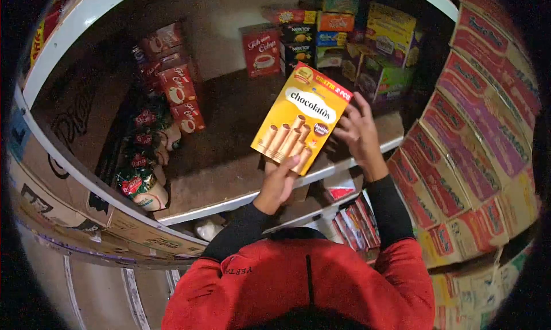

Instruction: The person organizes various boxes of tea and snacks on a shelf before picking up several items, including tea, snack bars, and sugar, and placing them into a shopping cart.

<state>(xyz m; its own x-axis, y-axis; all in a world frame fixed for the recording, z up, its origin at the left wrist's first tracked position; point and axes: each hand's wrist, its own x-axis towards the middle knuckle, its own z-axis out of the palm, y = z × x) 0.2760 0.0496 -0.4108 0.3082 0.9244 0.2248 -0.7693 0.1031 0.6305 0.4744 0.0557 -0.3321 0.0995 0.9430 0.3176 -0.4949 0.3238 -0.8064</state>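
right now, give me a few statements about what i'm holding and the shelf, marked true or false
1. The left hand is clear of the yellow box. False: its thumb lies on the front of the box, near the lower edge.
2. The right hand is at the right edge of the yellow box. True.
3. The green bags are at the right end of the shelf. False: they are on its left side.
4. A red box stands beside the black boxes at the back. True.
5. Both sleeves are white. False: they are black.
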